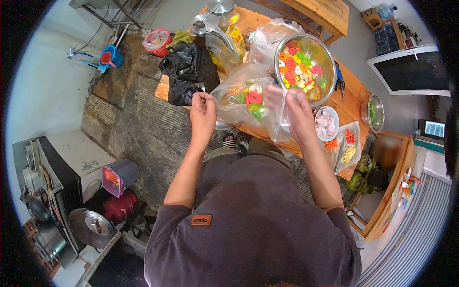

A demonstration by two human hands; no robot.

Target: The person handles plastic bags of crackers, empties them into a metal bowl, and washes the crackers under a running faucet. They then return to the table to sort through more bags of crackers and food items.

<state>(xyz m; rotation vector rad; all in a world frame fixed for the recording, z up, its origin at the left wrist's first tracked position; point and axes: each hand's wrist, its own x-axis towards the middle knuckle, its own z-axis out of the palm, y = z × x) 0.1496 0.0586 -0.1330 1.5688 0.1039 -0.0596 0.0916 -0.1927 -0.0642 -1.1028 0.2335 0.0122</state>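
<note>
Clenching opposite sides of the clear bag [241,103], the left hand [203,115] and right hand [299,112] are holding it over the table [354,98] beside the steel bowl [306,62], where gripping evenly is likely keeping its contents from spilling.

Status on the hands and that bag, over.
Left hand pinched shut on clear plastic bag, at its edge. Right hand on its other side, blurred, grip unclear. Bag holds colourful pieces, held before steel bowl. Nothing blocking the hands.
</note>
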